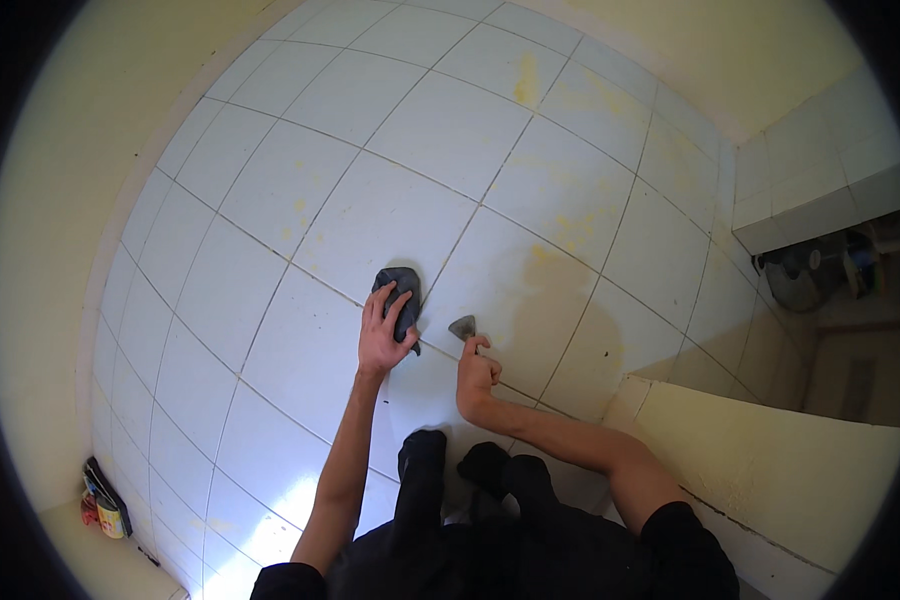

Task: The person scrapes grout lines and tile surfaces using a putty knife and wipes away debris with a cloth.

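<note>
My left hand presses a dark grey cloth against the white tiled floor, its fingers bent over the bunched fabric. Just to the right, my right hand is closed around the handle of a scraper. The scraper's flat triangular blade points away from me and lies at the floor; most of its handle is hidden in my fist. A short gap separates blade and cloth.
Yellow stains mark the tiles farther off. A low cream partition stands at the right, beside a dark recess holding a greyish object. Near the left wall sits a small can with a dark item. My dark-clad feet are close in front.
</note>
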Demonstrator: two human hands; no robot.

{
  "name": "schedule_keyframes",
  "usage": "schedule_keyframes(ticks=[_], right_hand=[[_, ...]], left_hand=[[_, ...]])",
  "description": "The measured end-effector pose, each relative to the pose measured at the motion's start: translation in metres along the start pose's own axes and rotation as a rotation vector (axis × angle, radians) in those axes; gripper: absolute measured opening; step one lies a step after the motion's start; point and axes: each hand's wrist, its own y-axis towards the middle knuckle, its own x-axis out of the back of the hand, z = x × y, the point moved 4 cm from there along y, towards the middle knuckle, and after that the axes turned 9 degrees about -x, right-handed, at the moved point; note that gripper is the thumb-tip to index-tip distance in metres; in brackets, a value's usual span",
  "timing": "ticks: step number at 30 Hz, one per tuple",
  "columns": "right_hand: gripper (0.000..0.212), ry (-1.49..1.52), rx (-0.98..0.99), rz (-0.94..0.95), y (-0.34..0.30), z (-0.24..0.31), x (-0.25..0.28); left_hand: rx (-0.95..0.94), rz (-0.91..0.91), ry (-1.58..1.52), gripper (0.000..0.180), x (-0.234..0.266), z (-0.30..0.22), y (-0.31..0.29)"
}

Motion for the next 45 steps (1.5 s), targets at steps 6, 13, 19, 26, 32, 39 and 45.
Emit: schedule_keyframes(ticks=[6,13,19,26,32,39,45], right_hand=[[0.037,0.129,-0.059,0.097,-0.015,0.014,-0.013],[0.038,0.054,-0.060,0.073,-0.003,0.003,-0.011],[0.035,0.053,-0.053,0.116,0.021,-0.022,-0.018],[0.037,-0.031,-0.016,0.144,0.021,-0.026,-0.037],[0.042,0.099,-0.187,0.268,0.082,-0.059,-0.022],[0.040,0.024,-0.149,0.174,0.083,-0.041,-0.034],[0.038,0.133,-0.150,0.357,0.082,-0.044,-0.018]], left_hand=[[0.000,0.000,-0.009,0.062,-0.002,-0.002,0.003],[0.000,-0.005,-0.019,0.061,-0.001,-0.002,0.003],[0.005,-0.002,-0.002,0.062,0.002,0.002,-0.002],[0.005,-0.004,-0.035,0.062,-0.002,-0.002,0.003],[0.013,-0.007,-0.012,0.062,-0.002,0.000,-0.001],[0.011,-0.012,-0.013,0.061,-0.002,0.000,0.001],[0.016,-0.011,-0.011,0.060,-0.001,0.000,0.000]])
